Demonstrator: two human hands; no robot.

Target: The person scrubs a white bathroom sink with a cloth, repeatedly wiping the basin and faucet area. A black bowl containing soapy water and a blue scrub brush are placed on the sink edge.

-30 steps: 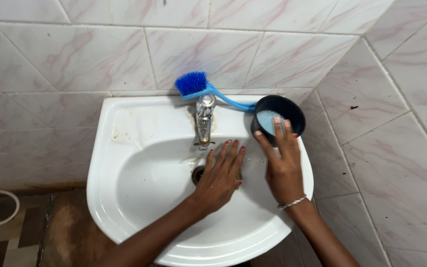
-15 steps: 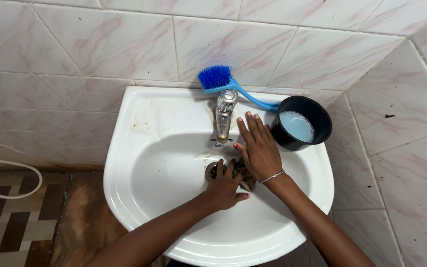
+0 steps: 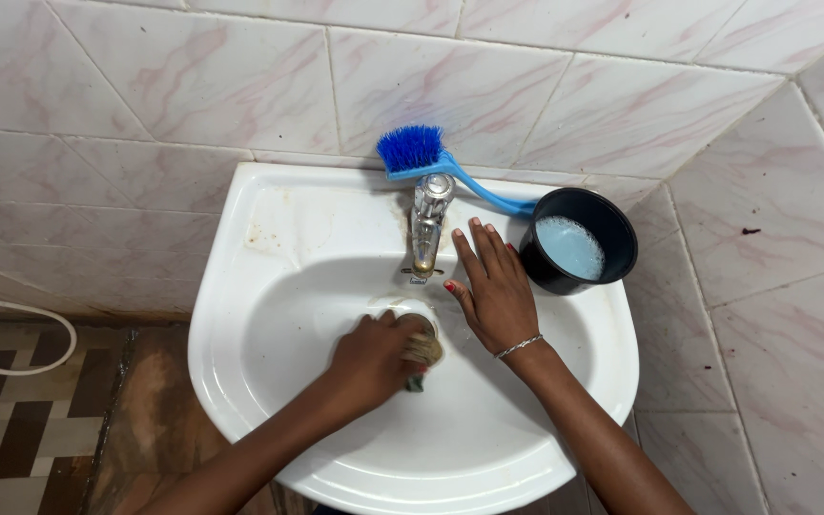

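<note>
This is a bathroom or washroom in a home. A white sink [image 3: 269, 238] with a shiny metal tap [image 3: 426, 224] is fixed to a wall of pink and white tiles [image 3: 193, 76]. A blue scrub brush [image 3: 422, 157] and a black pot of soapy water [image 3: 579, 238] sit on the sink's edge. The floor [image 3: 11, 420] has brown patterned tiles.

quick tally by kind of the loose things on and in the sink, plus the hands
Hands: 2, left hand closed on a scrub pad, right hand flat on the sink
Scrub pads: 1, scrub pad at the drain
Brushes: 1, blue brush behind the tap
Bowls: 1, black bowl of soapy water
Total: 5
</note>
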